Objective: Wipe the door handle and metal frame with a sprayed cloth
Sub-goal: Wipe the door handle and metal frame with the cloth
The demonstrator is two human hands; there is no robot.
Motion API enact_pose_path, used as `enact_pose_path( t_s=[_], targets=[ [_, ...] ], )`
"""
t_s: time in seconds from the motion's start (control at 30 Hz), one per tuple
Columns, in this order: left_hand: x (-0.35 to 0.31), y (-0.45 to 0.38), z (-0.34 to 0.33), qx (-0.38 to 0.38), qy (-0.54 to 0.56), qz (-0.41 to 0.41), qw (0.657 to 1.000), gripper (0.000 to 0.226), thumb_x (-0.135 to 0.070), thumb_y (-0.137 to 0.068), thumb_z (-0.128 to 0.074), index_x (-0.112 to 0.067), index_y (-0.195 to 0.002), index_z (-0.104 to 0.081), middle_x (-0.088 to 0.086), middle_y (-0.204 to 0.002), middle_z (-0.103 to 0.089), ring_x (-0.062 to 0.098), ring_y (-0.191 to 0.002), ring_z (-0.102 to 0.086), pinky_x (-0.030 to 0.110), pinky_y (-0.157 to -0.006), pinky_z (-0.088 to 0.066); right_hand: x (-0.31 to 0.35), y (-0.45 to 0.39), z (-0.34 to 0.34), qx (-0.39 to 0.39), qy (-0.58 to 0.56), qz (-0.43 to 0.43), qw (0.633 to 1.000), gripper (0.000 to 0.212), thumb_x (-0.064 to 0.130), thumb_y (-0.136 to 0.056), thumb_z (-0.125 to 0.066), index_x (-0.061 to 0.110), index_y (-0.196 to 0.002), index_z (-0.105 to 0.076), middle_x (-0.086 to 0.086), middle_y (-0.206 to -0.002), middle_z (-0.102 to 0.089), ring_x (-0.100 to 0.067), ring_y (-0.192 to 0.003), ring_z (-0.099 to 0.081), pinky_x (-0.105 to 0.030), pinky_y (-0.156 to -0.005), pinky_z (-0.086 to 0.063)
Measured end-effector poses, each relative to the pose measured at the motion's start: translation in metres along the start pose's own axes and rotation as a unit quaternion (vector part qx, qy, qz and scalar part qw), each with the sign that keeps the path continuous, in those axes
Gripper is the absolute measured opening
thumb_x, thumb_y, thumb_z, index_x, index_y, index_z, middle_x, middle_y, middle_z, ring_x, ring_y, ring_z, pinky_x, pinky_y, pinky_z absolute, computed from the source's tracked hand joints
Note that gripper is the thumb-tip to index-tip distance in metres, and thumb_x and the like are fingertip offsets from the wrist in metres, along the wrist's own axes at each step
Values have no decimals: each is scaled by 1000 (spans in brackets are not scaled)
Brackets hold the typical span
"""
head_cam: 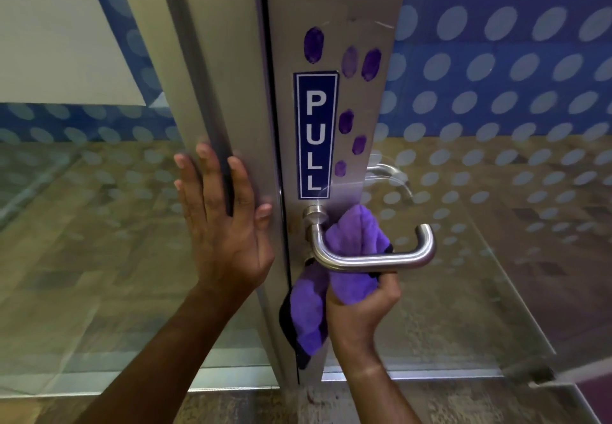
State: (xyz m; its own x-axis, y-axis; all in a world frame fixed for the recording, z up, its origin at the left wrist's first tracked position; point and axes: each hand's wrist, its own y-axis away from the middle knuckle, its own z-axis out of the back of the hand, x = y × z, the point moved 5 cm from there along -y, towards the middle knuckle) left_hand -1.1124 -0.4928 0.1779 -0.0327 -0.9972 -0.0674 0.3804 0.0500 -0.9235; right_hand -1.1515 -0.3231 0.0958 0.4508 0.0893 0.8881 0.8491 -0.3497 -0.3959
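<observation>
Fingers of the right hand (359, 307) grip a purple cloth (351, 258) behind the door handle (374, 258); left hand (222, 221) fingers spread on the metal frame (238, 92).

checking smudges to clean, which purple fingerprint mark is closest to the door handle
The lowest purple mark, right of the PULL sign's last L; the others sit higher up the frame.

The handle (374, 258), at lower centre, is brushed metal with a soft satin sheen. The frame (331, 9) running up the middle is matt brushed metal, smudged with purple prints. The cloth (351, 241) is fuzzy purple microfibre with dark edging. The sign (315, 134) looks like a glossy sticker. The glass (496, 125) on the right is smooth with frosted dots.
</observation>
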Motion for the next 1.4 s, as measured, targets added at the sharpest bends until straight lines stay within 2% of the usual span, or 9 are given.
enact_pose_path(
  t_s=[0.1,0.2,0.3,0.47,0.67,0.9,1.03,1.17,1.4],
  targets=[
    [1,-1,-1,0,-2,2,1000,73,-23,-102,-40,-21,-157,8,-4,-163,25,25,-151,22,47,-124,5,8,-6,0,59,50,92,993,19,19,-75,-74,14,-93,-69,3,-84,-60,-2,-81,-56,-24,-73,-47],
    [0,0,-1,3,-1,11,1000,73,-24,-103,-39,-21,-156,10,-5,-162,26,24,-151,23,47,-124,5,0,-7,13,132,154,181,962,30,-3,-72,-83,0,-101,-75,-6,-92,-65,-11,-84,-61,-28,-74,-51],
    [0,-1,-1,5,-5,8,1000,70,-25,-104,-35,-21,-156,10,-5,-162,27,24,-151,23,48,-124,5,-7,-6,19,119,147,132,973,48,-3,-67,-88,7,-111,-72,-9,-102,-67,-18,-91,-67,-28,-83,-54],
    [1,0,-1,10,-4,5,1000,69,-27,-105,-35,-22,-156,10,-4,-162,28,24,-150,23,47,-124,5,1,-4,3,29,26,55,998,29,5,-71,-79,5,-99,-71,-4,-88,-66,-9,-82,-61,-29,-73,-51],
    [0,0,-2,6,-5,17,1000,69,-26,-104,-34,-22,-156,11,-6,-162,28,23,-150,24,47,-124,6,-9,-6,17,206,230,181,934,42,5,-77,-78,12,-118,-71,-12,-105,-64,-26,-92,-62,-32,-81,-52],
    [-1,0,0,15,-8,22,1000,73,-25,-104,-38,-24,-156,13,-6,-162,29,24,-151,23,48,-124,4,-14,-5,77,152,215,98,960,18,15,-72,-74,25,-84,-64,5,-78,-40,-2,-67,-43,-11,-60,-34],
    [-1,0,-1,12,-8,18,1000,70,-26,-105,-35,-23,-156,12,-4,-162,28,25,-151,22,50,-124,3,-23,4,109,59,98,-130,985,14,26,-81,-76,29,-93,-71,7,-80,-70,7,-70,-61,-9,-63,-47],
    [-1,0,-1,5,-2,13,1000,68,-27,-105,-34,-24,-156,11,-4,-163,27,24,-151,22,49,-124,4,-48,25,121,66,51,-368,926,14,4,-89,-68,17,-93,-65,-11,-97,-73,-24,-87,-70,-43,-79,-56],
    [1,1,-2,9,-7,12,1000,65,-32,-106,-30,-23,-156,11,-3,-163,25,25,-152,20,48,-124,3,-13,42,87,112,42,-216,969,36,31,-69,-84,29,-103,-75,3,-91,-78,-6,-84,-71,-21,-74,-55]
  ],
)
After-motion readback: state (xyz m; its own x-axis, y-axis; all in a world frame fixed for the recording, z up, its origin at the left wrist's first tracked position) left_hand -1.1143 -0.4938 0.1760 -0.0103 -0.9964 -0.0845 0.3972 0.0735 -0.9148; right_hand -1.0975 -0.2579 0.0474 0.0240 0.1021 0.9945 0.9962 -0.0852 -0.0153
